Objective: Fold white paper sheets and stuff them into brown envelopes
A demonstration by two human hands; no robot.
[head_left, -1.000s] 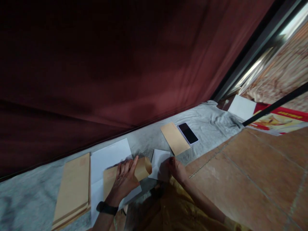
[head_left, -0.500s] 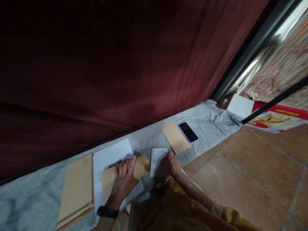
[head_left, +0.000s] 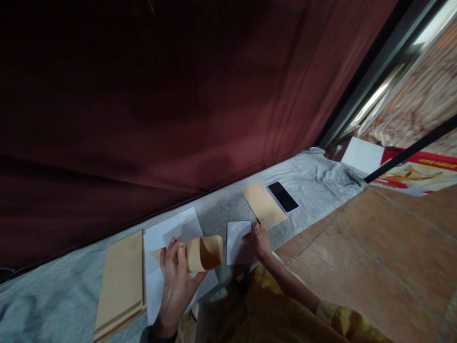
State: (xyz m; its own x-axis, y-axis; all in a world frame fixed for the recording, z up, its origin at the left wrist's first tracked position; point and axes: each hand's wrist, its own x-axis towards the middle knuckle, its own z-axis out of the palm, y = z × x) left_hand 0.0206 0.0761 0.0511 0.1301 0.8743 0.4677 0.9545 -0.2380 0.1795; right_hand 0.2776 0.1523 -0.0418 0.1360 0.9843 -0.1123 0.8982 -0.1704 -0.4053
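My left hand point(head_left: 177, 276) grips a brown paper envelope point(head_left: 194, 250), squeezing it so that its mouth bulges apart toward the right. Under that hand lie white paper sheets point(head_left: 178, 221). At the right edge of a folded white paper point(head_left: 236, 245), my right hand point(head_left: 260, 242) closes its fingers and thumb on the paper, which rests on the grey cloth. The envelope's mouth faces the folded paper, a small gap apart. Beyond my right hand lies another brown envelope point(head_left: 264, 205), flat.
A stack of brown envelopes point(head_left: 121, 281) lies at the left. A phone point(head_left: 283, 196) sits beside the flat envelope. The grey cloth point(head_left: 314, 176) covers a narrow ledge along a dark red curtain point(head_left: 200, 119). A black pole point(head_left: 410, 147) and a red printed box point(head_left: 421, 171) stand at the right.
My left hand has gone from lying flat on the envelope to gripping and lifting it, and its mouth has spread wider. My right hand stays at the folded paper's edge.
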